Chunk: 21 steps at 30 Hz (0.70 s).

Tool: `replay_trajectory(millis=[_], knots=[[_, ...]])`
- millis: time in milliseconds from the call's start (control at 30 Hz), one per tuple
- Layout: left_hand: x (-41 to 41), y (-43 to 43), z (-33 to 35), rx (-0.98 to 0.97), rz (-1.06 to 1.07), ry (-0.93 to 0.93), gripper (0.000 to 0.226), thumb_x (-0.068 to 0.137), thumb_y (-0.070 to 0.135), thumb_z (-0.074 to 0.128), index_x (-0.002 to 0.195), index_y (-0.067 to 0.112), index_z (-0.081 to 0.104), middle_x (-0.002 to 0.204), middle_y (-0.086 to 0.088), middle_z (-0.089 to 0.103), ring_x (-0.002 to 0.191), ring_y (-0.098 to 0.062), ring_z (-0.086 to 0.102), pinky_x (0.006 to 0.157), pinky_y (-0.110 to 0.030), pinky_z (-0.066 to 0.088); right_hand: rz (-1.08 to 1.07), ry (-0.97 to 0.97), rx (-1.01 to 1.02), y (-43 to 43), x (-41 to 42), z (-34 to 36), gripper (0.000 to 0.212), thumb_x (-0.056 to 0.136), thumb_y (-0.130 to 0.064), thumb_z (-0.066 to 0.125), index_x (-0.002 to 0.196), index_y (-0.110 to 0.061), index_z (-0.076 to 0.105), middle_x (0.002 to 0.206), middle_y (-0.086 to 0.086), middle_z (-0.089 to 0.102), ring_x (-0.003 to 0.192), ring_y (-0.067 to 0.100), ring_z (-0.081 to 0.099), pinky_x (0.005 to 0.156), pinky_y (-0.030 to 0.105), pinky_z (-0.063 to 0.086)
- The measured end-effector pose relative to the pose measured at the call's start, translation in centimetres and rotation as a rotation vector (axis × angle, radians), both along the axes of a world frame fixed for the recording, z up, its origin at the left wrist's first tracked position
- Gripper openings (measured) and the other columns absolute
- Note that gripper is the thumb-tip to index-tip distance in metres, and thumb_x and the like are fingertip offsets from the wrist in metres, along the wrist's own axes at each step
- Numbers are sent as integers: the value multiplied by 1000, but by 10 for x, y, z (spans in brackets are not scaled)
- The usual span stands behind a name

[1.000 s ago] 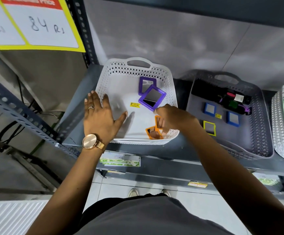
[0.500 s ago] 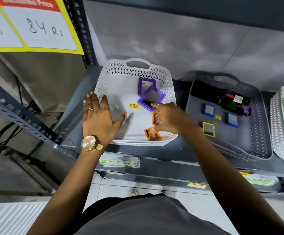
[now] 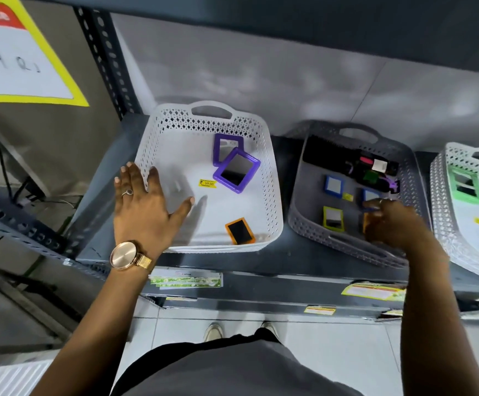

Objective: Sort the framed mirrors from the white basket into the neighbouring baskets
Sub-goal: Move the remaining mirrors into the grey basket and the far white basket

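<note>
We rest our spread left hand (image 3: 144, 207) on the white basket (image 3: 158, 132) while our right hand (image 3: 391, 224) pinches an orange mirror (image 3: 366, 221) over the grey basket (image 3: 304, 212).

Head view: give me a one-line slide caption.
Right hand lowers an orange mirror into the grey basket; left hand rests on the white basket.

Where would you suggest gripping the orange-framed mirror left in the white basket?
Pinch the orange-framed mirror by its two long frame edges, coming from above: it lies flat near the white basket's front wall, so a low reach is probably blocked.
</note>
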<state>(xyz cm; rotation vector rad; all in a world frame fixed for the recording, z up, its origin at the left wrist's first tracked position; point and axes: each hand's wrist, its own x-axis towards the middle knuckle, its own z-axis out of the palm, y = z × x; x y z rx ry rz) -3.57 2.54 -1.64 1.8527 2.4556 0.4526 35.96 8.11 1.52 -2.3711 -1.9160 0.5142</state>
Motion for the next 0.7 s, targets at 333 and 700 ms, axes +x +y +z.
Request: replay_trajectory(millis=[333,700], knots=[[0,-1,3,-11,2,5,90,84,63,46,144,0,27,152,-36,17,144,-46,13,119,-51,8,46,20,29,-4,-4,8,64,74,-1,71,134,-11,51,131,24,58,119,41,54,101,43,43],[0,-3,5,-11,0,6,91,83,64,47,144,-1,27,152,-36,17,143,-46,14,119,-51,9,751,96,-16,-15,-169,10,74,75,-2,71,140,-24,43,145,3,49,130,23,48,106,33,42]])
